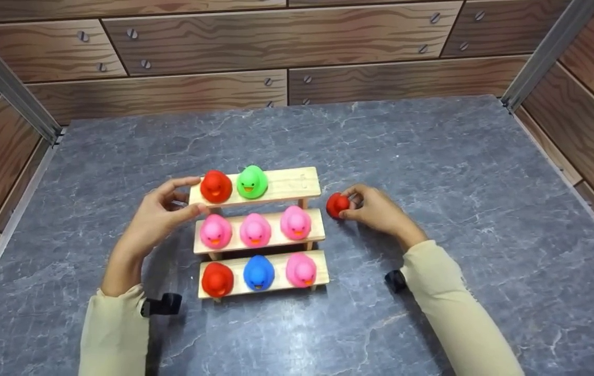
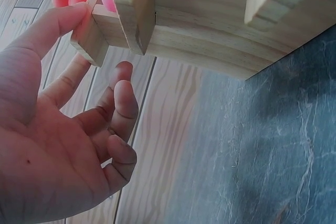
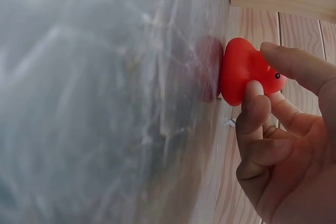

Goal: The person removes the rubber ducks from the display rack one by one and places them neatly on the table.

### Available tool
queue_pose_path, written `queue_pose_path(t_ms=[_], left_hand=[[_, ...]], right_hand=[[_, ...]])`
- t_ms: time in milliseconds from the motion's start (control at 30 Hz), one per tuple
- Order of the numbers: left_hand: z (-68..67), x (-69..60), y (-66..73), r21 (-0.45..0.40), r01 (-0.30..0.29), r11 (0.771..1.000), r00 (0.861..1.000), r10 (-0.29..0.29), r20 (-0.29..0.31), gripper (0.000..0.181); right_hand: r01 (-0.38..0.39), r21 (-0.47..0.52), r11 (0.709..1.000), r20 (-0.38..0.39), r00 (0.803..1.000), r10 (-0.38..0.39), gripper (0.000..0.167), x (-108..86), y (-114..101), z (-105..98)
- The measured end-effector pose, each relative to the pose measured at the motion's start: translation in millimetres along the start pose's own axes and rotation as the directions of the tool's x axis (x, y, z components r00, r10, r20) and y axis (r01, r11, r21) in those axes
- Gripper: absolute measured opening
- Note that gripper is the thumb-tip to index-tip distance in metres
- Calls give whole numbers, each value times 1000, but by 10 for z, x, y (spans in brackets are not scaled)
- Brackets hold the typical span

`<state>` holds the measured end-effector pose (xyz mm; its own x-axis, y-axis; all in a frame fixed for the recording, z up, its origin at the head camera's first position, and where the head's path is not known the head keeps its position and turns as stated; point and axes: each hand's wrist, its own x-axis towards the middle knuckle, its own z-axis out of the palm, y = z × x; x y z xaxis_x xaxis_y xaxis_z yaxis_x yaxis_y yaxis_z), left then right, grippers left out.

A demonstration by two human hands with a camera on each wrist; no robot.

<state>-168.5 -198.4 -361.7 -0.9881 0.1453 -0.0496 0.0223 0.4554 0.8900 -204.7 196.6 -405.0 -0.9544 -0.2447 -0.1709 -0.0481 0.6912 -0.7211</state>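
A three-tier wooden stand (image 1: 292, 183) bears several rubber ducks. My left hand (image 1: 153, 214) grips the left end of its top tier between thumb and forefinger; the other fingers curl loosely below in the left wrist view. Right of the stand, my right hand (image 1: 375, 209) pinches a red rubber duck (image 3: 241, 72) at the grey tabletop. On the top tier sit a red duck (image 1: 216, 186) and a green duck (image 1: 252, 182). Three pink ducks (image 1: 255, 230) line the middle tier. The bottom tier holds a red duck (image 1: 217, 279), a blue duck (image 1: 259, 272) and a pink duck (image 1: 301, 270).
The grey marbled tabletop (image 1: 406, 141) spreads around the stand. Wood-patterned panels (image 1: 286, 39) wall in the back and both sides, with metal posts (image 1: 547, 57) at the corners. Black wrist cameras (image 1: 169, 304) project from both sleeves.
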Motion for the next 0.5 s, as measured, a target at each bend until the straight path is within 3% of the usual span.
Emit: queue_pose_path(t_ms=[500], left_hand=[[1,3,-9,-11,7,1000,1000,-6,8,56]], right_hand=[[16,40,999,-1,1000,-16,42,5,-11,-35]])
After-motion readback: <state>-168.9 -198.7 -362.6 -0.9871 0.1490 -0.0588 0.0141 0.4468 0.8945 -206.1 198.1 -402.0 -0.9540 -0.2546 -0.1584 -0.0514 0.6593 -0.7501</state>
